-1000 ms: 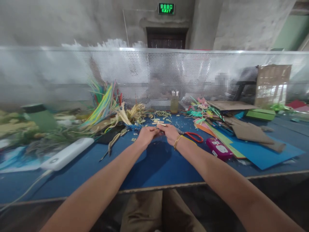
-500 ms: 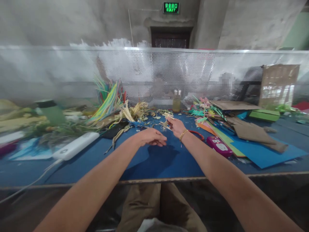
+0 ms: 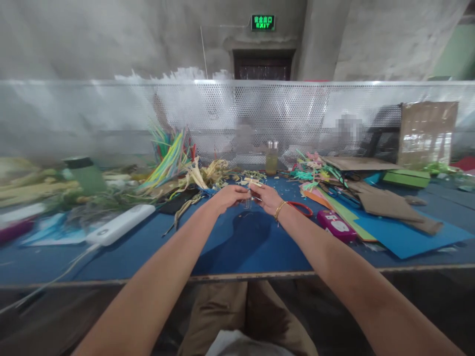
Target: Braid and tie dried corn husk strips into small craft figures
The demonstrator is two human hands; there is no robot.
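My left hand (image 3: 229, 195) and my right hand (image 3: 265, 197) meet over the middle of the blue table (image 3: 237, 247), fingers pinched together on a small pale straw piece (image 3: 251, 190) held between them. A gold bracelet sits on my right wrist. Red-handled scissors (image 3: 301, 208) lie just right of my right hand. A heap of dried straw and husk strips (image 3: 206, 175) lies beyond my left hand.
A white power bank (image 3: 119, 224) with a cable lies at left, near a green-lidded bottle (image 3: 86, 174). Colourful strips (image 3: 168, 155) stand behind. A glass jar (image 3: 271, 158), pink tape box (image 3: 337, 226), coloured paper sheets (image 3: 393, 232) and cardboard (image 3: 426, 131) fill the right side. A perforated metal screen (image 3: 297, 113) backs the table.
Half a second ago my hands were apart, the right one lifted with a straw piece and the left lower. They have come together again on the straw piece.
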